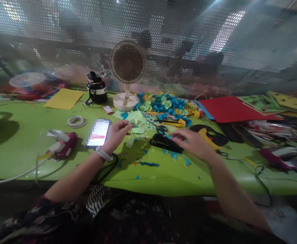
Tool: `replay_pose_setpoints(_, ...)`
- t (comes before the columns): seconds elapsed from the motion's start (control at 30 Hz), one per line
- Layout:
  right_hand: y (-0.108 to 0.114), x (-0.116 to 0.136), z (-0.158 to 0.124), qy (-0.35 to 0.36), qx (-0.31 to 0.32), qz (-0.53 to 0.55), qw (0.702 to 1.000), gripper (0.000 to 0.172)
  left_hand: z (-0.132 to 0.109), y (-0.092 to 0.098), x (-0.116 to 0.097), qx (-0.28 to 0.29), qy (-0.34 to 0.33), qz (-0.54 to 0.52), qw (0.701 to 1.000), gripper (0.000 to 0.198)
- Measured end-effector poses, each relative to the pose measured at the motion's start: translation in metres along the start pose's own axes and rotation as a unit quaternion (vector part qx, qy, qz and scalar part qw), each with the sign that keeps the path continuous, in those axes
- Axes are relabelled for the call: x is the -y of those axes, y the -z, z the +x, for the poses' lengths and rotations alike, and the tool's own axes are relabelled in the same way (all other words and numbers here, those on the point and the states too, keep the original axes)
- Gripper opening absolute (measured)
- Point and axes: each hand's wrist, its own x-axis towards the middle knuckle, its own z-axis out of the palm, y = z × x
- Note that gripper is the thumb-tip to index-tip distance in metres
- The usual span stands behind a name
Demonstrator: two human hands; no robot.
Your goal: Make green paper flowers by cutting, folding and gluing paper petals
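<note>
My left hand (118, 134), with a pale watch band on its wrist, is closed in a pinch beside light green paper pieces (136, 118); whether a piece is between the fingertips I cannot make out. My right hand (191, 142) is over the rear end of a black stapler (163, 142), fingers loosely bent and apart; contact is unclear. Behind the stapler lie dark-handled scissors (161, 128) and a yellow-and-black cutter (172, 122). Blue paper scraps (175, 156) and a twisted blue strip (149, 164) are scattered in front. A lit phone (98, 134) sits left of my left hand.
Folded blue, green and yellow paper flowers (168, 103) are heaped behind, beside a desk fan (128, 64). A tape roll (76, 121) and maroon power strip (65, 145) lie left. Right are a yellow-and-black tool (208, 139), red sheet (239, 108) and cables (258, 169).
</note>
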Motion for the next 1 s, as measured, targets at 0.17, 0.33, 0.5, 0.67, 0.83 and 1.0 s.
replay_pose_setpoints(0.17,-0.048,0.069,0.021,0.142,0.167,-0.025,0.975,0.017,-0.002,-0.002,0.002,0.008,0.002,0.008,1.0,0.039)
replay_pose_setpoints(0.33,-0.074,0.082,0.033,0.128,0.229,-0.125,0.957,0.014,-0.002,-0.002,0.003,0.008,-0.021,0.049,0.999,0.034)
replay_pose_setpoints(0.5,-0.078,0.075,0.033,0.121,0.185,-0.062,0.973,0.009,-0.004,-0.003,0.001,-0.031,-0.086,0.118,0.989,0.02)
replay_pose_setpoints(0.67,-0.073,0.07,0.033,0.086,0.066,0.096,0.989,0.009,-0.011,-0.01,-0.007,0.041,0.05,0.045,0.997,0.035)
replay_pose_setpoints(0.83,-0.076,0.07,0.033,-0.017,0.047,0.288,0.956,0.012,-0.019,-0.018,-0.006,0.091,0.088,0.022,0.992,0.04)
replay_pose_setpoints(1.0,-0.082,0.07,0.033,-0.057,0.032,0.377,0.924,0.017,-0.022,-0.021,-0.003,0.11,0.091,-0.008,0.99,0.04)
